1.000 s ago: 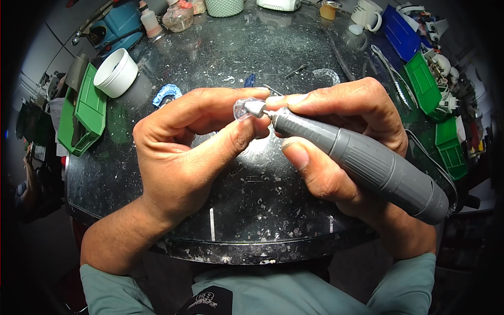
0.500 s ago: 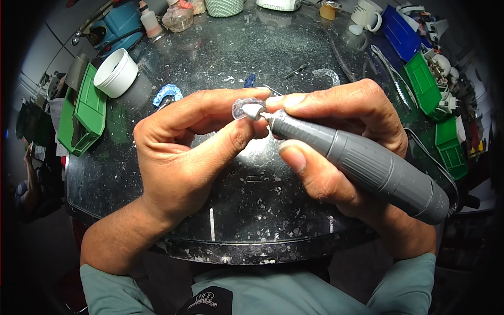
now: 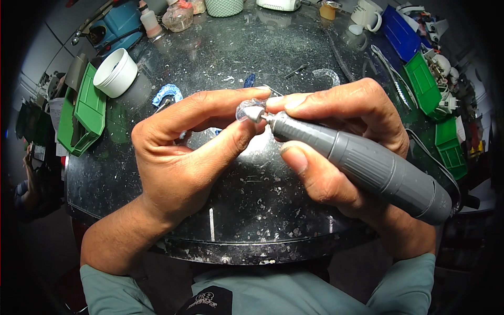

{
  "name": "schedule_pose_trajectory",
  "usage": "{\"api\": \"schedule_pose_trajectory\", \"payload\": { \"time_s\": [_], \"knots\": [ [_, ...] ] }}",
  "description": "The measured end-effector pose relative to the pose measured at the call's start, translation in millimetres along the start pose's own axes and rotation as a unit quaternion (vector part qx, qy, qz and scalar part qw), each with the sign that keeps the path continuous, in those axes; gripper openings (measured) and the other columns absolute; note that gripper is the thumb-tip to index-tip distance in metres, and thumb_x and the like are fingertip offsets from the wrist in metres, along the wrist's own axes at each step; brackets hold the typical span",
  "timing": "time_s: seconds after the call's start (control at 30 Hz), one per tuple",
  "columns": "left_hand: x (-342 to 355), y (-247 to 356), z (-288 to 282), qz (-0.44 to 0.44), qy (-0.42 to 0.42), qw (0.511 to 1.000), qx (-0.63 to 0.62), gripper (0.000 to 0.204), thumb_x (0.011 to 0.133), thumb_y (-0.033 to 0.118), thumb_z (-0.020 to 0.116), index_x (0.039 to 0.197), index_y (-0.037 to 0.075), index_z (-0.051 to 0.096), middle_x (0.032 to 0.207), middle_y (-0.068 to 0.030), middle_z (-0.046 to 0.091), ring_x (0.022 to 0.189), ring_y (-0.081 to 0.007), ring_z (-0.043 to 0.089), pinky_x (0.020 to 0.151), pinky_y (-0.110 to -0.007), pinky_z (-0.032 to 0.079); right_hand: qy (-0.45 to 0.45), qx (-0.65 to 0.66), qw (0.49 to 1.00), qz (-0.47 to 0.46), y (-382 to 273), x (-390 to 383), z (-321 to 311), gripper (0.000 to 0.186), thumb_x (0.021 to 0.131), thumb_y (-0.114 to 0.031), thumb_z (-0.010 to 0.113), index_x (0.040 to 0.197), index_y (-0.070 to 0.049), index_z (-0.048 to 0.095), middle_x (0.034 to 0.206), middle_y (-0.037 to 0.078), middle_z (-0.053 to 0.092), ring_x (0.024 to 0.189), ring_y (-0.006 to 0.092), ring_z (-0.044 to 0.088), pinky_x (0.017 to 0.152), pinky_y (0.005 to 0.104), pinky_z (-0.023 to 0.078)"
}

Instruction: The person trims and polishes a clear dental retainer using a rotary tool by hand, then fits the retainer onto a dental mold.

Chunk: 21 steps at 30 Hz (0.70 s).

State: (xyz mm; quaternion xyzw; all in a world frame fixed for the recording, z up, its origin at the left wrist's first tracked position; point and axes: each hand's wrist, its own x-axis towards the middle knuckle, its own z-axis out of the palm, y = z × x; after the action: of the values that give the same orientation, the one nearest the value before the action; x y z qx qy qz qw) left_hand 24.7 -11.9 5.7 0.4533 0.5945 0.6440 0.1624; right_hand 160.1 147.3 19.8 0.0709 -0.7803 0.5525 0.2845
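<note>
My left hand (image 3: 184, 157) pinches a small clear plastic piece (image 3: 243, 108) between forefinger and thumb. The grey, cone-shaped bit (image 3: 254, 113) of a rotary handpiece (image 3: 367, 168) rests at that piece, touching or very close to it. My right hand (image 3: 341, 105) grips the dark grey handpiece, with fingers along its upper side and thumb below; its cord runs off behind at the right. Just beyond my hands lie a light-blue dental mould (image 3: 167, 92), a small dark-blue piece (image 3: 249, 80) and a clear tray (image 3: 331, 74) on the speckled black worktop (image 3: 252, 215).
Green bins (image 3: 81, 110) and a white tub (image 3: 115, 73) are at left, more green bins (image 3: 424, 84) and a blue one (image 3: 400, 31) at right. Bottles (image 3: 152, 23), a mug (image 3: 366, 16) and metal tweezers (image 3: 394, 73) sit farther back. Part of another person (image 3: 27, 189) shows at far left.
Both hands keep their grip. The clear piece and bit have shifted very slightly and turned a little, with small finger movements in my left hand.
</note>
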Motion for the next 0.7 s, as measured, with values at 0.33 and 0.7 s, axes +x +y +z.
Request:
{"api": "schedule_pose_trajectory", "payload": {
  "time_s": [0.33, 0.7],
  "knots": [
    [2.1, -4.6, -3.9, 0.074, -0.012, 0.995, 0.065, 0.030, 0.087, -0.002, 0.066, 0.117, -0.006, 0.066, 0.115, -0.0156, 0.069, 0.100, -0.0147, 0.065, 0.091, -0.028, 0.050, -0.009, -0.001, 1.000, -0.005, 3.7, 0.0, -1.1, 0.033, 0.082, -0.003, 0.073, 0.109, -0.003, 0.055, 0.110, 0.019, 0.067, 0.105, 0.0223, 0.066, 0.096, 0.0373, 0.053],
    [1.5, -3.2, -2.2, 0.068, -0.003, 0.996, 0.061, 0.031, 0.086, -0.005, 0.066, 0.116, -0.006, 0.065, 0.114, -0.0165, 0.069, 0.102, -0.0169, 0.066, 0.093, -0.029, 0.050, -0.007, 0.002, 1.000, -0.001, 3.5, 0.8, -0.7, 0.032, 0.081, -0.003, 0.073, 0.108, -0.004, 0.056, 0.109, 0.019, 0.067, 0.107, 0.0231, 0.065, 0.097, 0.0389, 0.052]
  ]
}}
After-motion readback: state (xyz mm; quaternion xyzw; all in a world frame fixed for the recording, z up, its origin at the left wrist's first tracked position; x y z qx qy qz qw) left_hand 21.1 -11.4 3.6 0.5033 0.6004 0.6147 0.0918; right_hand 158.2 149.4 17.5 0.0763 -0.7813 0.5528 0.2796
